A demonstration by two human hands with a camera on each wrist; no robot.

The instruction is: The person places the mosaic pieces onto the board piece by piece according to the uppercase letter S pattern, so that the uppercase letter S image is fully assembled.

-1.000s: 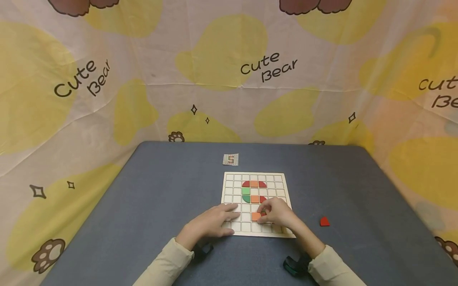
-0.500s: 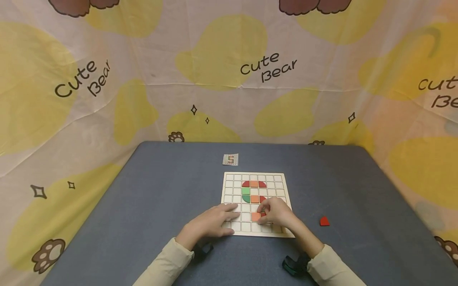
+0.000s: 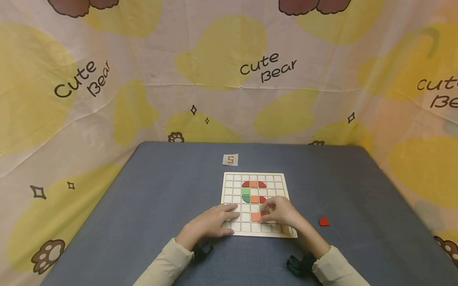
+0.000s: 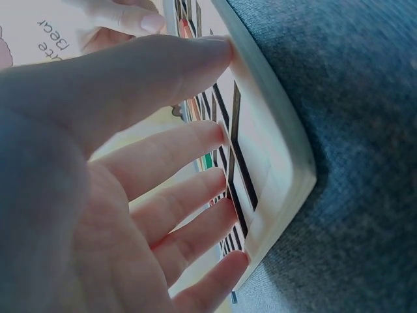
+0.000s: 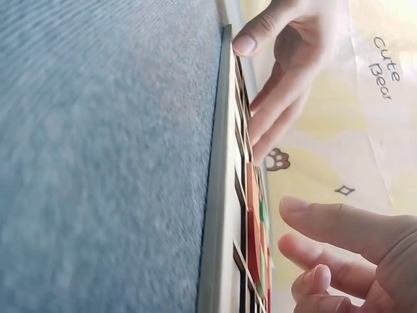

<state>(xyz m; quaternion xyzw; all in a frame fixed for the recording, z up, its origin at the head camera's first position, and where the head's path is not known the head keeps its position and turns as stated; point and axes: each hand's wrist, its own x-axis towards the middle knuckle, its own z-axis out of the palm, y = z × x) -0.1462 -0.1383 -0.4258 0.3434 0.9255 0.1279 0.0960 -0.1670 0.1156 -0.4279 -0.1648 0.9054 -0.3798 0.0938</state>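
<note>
A white gridded board (image 3: 246,227) lies on the table with small coloured tiles in its cells. Among them are an orange square (image 3: 254,199), a light green square (image 3: 245,191), a dark green rounded tile (image 3: 245,198) and a red rounded tile (image 3: 262,184). My left hand (image 3: 211,222) rests on the board's left side, fingers spread; the left wrist view shows its thumb touching the rim. Over the lower right cells hovers my right hand (image 3: 282,212), partly hiding red and green tiles. In the right wrist view, its thumb and fingers are apart, holding nothing.
A loose red tile (image 3: 324,221) lies on the dark blue table (image 3: 171,178), to the right of the board. Behind the board is a small card (image 3: 230,159) printed with a coloured grid pattern. A patterned cloth (image 3: 222,51) hangs around the table.
My right hand has drawn slightly to the right, and a bit of green now shows between its finger and thumb. The left hand keeps its place on the board.
</note>
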